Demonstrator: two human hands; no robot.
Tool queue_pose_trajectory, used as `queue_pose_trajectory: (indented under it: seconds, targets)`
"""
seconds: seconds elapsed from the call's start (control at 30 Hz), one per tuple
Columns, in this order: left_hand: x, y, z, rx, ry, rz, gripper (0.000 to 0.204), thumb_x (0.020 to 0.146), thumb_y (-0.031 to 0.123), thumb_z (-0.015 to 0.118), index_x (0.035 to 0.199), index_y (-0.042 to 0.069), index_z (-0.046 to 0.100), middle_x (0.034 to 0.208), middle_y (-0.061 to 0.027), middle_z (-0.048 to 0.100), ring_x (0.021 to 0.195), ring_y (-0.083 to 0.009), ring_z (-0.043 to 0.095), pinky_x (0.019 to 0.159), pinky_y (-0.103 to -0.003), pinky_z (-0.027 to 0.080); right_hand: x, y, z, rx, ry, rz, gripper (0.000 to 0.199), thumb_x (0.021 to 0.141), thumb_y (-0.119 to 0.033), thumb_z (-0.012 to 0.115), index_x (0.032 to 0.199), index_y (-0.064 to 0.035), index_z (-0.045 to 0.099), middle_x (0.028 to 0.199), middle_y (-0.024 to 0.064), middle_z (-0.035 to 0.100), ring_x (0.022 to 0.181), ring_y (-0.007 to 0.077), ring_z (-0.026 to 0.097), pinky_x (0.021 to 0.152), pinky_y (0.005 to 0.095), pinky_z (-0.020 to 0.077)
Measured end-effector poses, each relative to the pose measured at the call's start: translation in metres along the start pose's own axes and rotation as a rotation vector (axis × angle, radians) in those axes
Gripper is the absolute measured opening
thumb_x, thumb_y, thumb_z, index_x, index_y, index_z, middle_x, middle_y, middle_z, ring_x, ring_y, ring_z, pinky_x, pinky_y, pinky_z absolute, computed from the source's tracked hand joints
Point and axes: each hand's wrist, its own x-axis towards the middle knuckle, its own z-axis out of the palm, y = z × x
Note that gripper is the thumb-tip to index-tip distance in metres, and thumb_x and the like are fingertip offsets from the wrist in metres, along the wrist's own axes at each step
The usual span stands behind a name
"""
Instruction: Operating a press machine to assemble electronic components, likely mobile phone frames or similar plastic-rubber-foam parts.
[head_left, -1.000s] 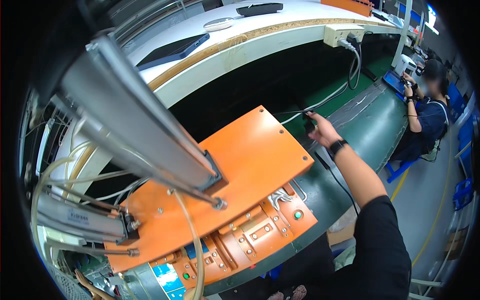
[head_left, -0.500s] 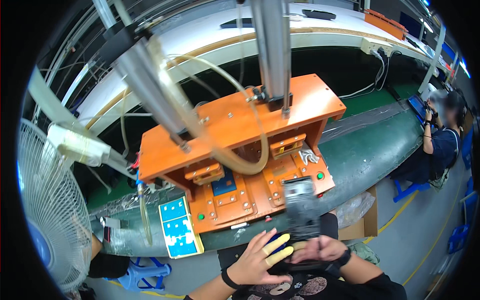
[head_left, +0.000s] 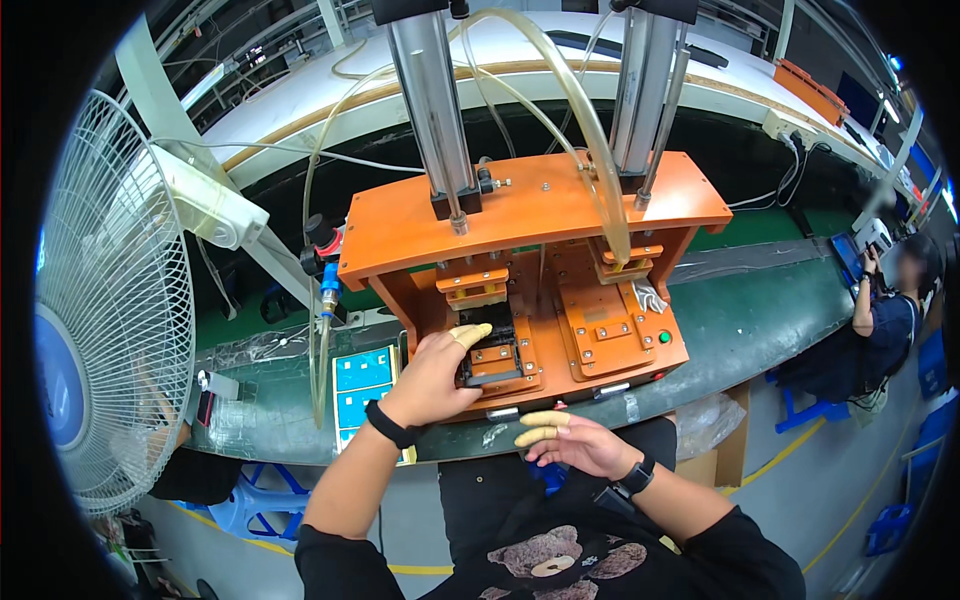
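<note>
An orange press (head_left: 540, 215) with two stations stands on the green bench. A black plastic frame (head_left: 492, 330) lies in its left station, under the left pressing block (head_left: 474, 285). My left hand (head_left: 437, 378), with a yellow finger cot on, grips the left side of that frame; the thumb is partly hidden. My right hand (head_left: 580, 447), also wearing yellow finger cots, hovers before the bench's front edge with fingers apart and nothing in it. The press's right station (head_left: 606, 335) shows bare orange metal. Blue-and-white sheets (head_left: 363, 370) lie beside my left forearm.
A white-caged fan (head_left: 115, 300) stands at the left. Clear hoses (head_left: 565, 70) hang by the metal cylinders (head_left: 432, 100). Crumpled white gloves (head_left: 650, 297) rest at the press's right side. A person (head_left: 890, 310) sits far right. A cardboard box (head_left: 735, 440) is below the bench edge.
The black frame has gone from my right hand, in front of my body, into the press's left station. My left hand has moved forward onto it; my right hand is now free. The view has shifted.
</note>
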Motion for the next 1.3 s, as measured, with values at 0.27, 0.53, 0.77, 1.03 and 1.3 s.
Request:
queue_pose_trajectory:
  seconds: [0.27, 0.53, 0.77, 1.03, 1.3]
  targets:
    - [0.005, -0.007, -0.015, 0.086, -0.162, 0.078, 0.08, 0.068, 0.035, 0.084, 0.136, 0.006, 0.051, 0.135, -0.0182, 0.053, 0.127, -0.0351, 0.048, 0.111, -0.046, 0.033, -0.031, 0.007, -0.024, -0.375, 0.254, -0.055, 0.045, 0.1, -0.016, 0.051, 0.143, -0.0022, 0.044, 0.131, 0.0111, 0.06, 0.111, 0.0157, 0.06, 0.098, 0.0303, 0.0451]
    - [-0.098, -0.034, 0.011, 0.238, 0.154, -0.12, 0.061, 0.076, 0.029, 0.078, 0.129, 0.004, 0.058, 0.125, -0.0167, 0.06, 0.123, -0.0339, 0.054, 0.103, -0.046, 0.039, -0.012, 0.004, -0.006, -0.659, 0.122, 0.02, 0.047, 0.095, -0.008, 0.063, 0.139, -0.0036, 0.049, 0.125, 0.0067, 0.061, 0.105, 0.0107, 0.057, 0.092, 0.0264, 0.0475]
    - [-0.169, -0.042, 0.033, 0.165, 0.409, -0.386, 0.057, 0.077, 0.019, 0.074, 0.129, 0.004, 0.056, 0.132, -0.0149, 0.056, 0.127, -0.0358, 0.049, 0.106, -0.047, 0.036, 0.051, 0.024, 0.008, -0.834, 0.003, 0.051, 0.045, 0.093, -0.014, 0.067, 0.134, -0.0041, 0.053, 0.119, 0.0056, 0.064, 0.098, 0.0109, 0.06, 0.087, 0.0261, 0.048]
    - [-0.217, -0.029, 0.081, 0.353, 0.374, -0.712, 0.05, 0.075, 0.024, 0.078, 0.12, 0.013, 0.061, 0.134, -0.0055, 0.057, 0.136, -0.0315, 0.043, 0.113, -0.059, 0.014, 0.129, 0.089, 0.021, -0.677, -0.045, 0.037, 0.037, 0.094, -0.013, 0.064, 0.13, -0.0044, 0.056, 0.111, 0.0047, 0.065, 0.09, 0.0064, 0.06, 0.077, 0.0218, 0.0488]
    - [-0.214, -0.023, 0.083, 0.228, 0.447, -0.794, 0.048, 0.074, 0.026, 0.08, 0.117, 0.014, 0.063, 0.134, -0.0039, 0.058, 0.135, -0.0311, 0.043, 0.113, -0.058, 0.014, 0.154, 0.106, 0.036, -0.649, 0.018, 0.061, 0.036, 0.095, -0.007, 0.061, 0.131, -0.0026, 0.055, 0.099, 0.0004, 0.062, 0.088, 0.0058, 0.058, 0.08, 0.0219, 0.0485]
